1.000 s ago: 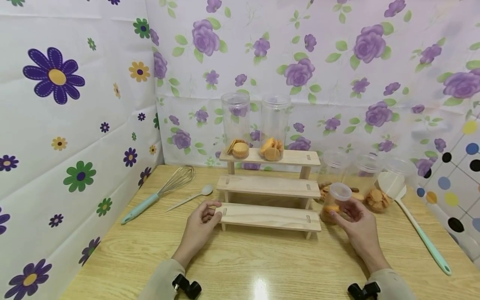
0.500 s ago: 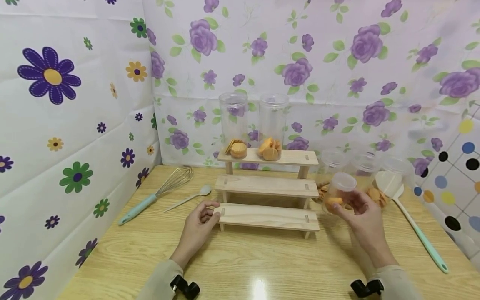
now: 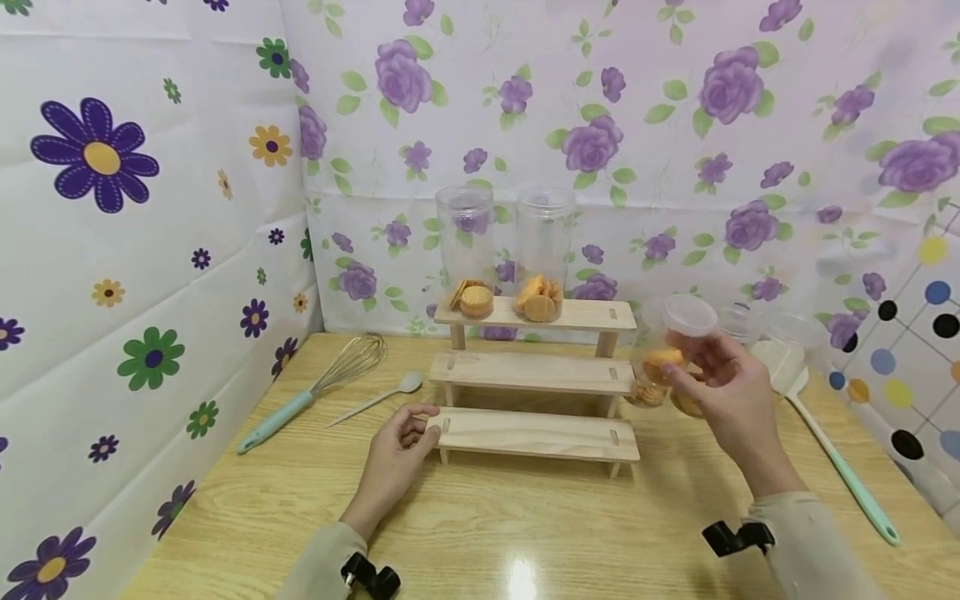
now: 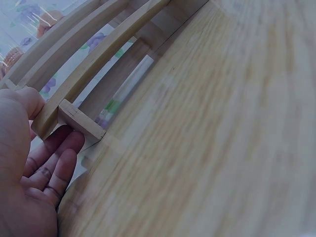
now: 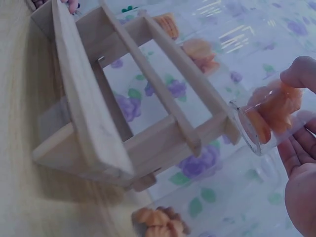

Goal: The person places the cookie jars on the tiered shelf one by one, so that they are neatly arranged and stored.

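Note:
My right hand grips a small clear jar with orange cookies in its bottom. It is raised beside the right end of the three-tier wooden display stand, and the right wrist view shows the jar between thumb and fingers, its base near the upper tier. At the stand's lower left end, my left hand pinches the bottom board, thumb over its edge and fingers beneath. Two tall clear jars, one with round crackers and one with orange cookies, stand on the top tier.
Several cookie jars stand behind my right hand, partly hidden. A white spatula with a mint handle lies far right. Left of the stand lie a whisk and a small spoon. Patterned cloths hang behind the table.
My right hand has lifted the small jar from beside the lower tiers, up to about the height of the middle and top tiers. The left hand stays on the bottom board.

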A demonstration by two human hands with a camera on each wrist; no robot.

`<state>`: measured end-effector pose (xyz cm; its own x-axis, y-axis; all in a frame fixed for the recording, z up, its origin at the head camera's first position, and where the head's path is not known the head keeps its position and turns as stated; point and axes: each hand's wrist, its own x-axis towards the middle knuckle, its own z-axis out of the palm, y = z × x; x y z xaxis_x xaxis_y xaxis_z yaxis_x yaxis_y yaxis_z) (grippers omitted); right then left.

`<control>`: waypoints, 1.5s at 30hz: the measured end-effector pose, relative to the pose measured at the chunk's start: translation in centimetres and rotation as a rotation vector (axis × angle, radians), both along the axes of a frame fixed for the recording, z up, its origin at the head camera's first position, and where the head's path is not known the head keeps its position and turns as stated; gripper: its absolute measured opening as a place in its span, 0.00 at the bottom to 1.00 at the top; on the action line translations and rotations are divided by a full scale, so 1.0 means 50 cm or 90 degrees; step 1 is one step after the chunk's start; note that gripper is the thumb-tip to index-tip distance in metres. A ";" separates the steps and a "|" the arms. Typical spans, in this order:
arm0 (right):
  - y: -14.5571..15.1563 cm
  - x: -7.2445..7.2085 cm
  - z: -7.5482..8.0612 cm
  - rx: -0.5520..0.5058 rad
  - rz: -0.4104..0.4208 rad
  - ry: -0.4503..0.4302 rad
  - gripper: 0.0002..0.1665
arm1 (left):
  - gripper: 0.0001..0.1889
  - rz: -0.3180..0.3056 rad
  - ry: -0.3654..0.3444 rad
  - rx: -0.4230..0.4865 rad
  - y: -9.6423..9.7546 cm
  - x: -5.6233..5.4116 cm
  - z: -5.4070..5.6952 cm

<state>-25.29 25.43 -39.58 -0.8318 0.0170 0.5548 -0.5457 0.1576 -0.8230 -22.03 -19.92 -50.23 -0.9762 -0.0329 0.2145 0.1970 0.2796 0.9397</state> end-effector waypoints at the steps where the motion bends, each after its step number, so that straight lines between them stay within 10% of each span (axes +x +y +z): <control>1: -0.003 -0.005 0.009 0.003 0.005 0.000 0.28 | 0.13 0.000 -0.001 0.001 -0.001 -0.001 0.000; 15: -0.058 -0.089 0.096 0.136 -0.003 -0.052 0.29 | 0.13 -0.003 -0.001 0.003 -0.002 -0.001 0.000; 45: -0.127 -0.166 0.122 0.187 0.000 -0.102 0.32 | 0.13 -0.006 0.013 -0.011 -0.003 -0.005 -0.004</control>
<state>-33.61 19.08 -33.49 -0.9090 -0.1236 0.3982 -0.4128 0.4010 -0.8178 -22.26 -20.09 -50.43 -0.9719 -0.0202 0.2346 0.2184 0.2944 0.9304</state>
